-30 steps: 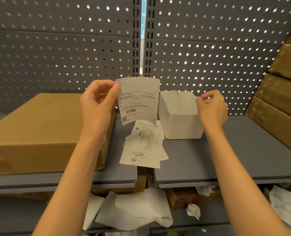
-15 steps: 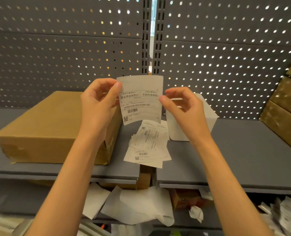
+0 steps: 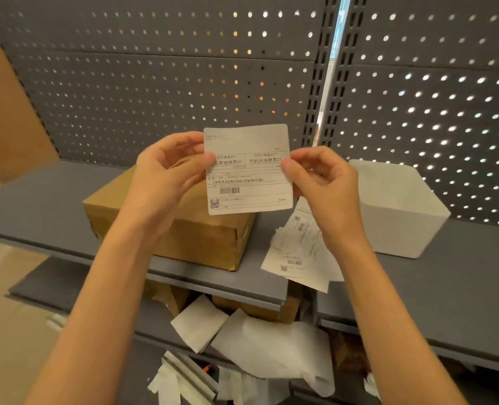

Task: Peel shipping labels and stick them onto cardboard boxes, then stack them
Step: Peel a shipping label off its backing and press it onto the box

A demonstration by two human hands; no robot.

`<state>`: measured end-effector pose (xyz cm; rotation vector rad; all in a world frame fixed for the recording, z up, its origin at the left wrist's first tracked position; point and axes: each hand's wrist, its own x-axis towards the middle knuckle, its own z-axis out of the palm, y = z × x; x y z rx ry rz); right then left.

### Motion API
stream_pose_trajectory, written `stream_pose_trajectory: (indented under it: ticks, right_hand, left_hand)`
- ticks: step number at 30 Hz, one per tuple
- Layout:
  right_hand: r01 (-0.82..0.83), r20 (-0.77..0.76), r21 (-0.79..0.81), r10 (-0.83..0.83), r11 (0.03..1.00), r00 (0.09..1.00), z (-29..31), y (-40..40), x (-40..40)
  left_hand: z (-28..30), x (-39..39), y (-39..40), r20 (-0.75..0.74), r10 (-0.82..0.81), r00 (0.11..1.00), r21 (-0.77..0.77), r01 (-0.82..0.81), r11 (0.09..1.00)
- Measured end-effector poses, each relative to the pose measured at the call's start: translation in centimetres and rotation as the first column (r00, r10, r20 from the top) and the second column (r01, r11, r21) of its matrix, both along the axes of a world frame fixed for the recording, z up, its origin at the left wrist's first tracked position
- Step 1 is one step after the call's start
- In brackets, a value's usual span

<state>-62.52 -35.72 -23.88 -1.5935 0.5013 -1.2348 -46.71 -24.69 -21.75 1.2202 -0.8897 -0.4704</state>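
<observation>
A white shipping label (image 3: 248,171) with a barcode and a QR code is held upright in front of me. My left hand (image 3: 166,171) pinches its left edge and my right hand (image 3: 321,182) pinches its right edge. Behind and below the label a brown cardboard box (image 3: 210,241) lies on the grey shelf (image 3: 52,206), partly hidden by my left hand. A loose pile of more labels (image 3: 295,255) lies on the shelf just right of the box, under my right wrist.
A white block-shaped stack (image 3: 397,209) stands on the shelf at the right. Peeled backing sheets (image 3: 271,343) and scrap litter the lower shelf. A perforated grey back panel (image 3: 154,83) closes the rear. A brown surface (image 3: 2,112) rises at the far left.
My right hand left the white stack and took hold of the label's right edge. My view swung left, so the box and stack now sit further right.
</observation>
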Motion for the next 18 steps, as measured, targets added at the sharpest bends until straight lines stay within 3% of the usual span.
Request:
stream_pose_trajectory:
  ticks: [12,18]
  right_hand:
    - [0.224,-0.014,0.013,-0.224,0.974,0.975,0.4,0.2,10.1]
    - [0.358,-0.058,-0.022,-0.359,0.933,0.932,1.2,0.2,13.5]
  left_hand:
    - [1.6,10.8,-1.4,0.077,-0.053,0.996,0.036,0.050,0.998]
    - [1.6,15.7,-3.4,0.013,-0.180,0.984,0.105,0.178,0.978]
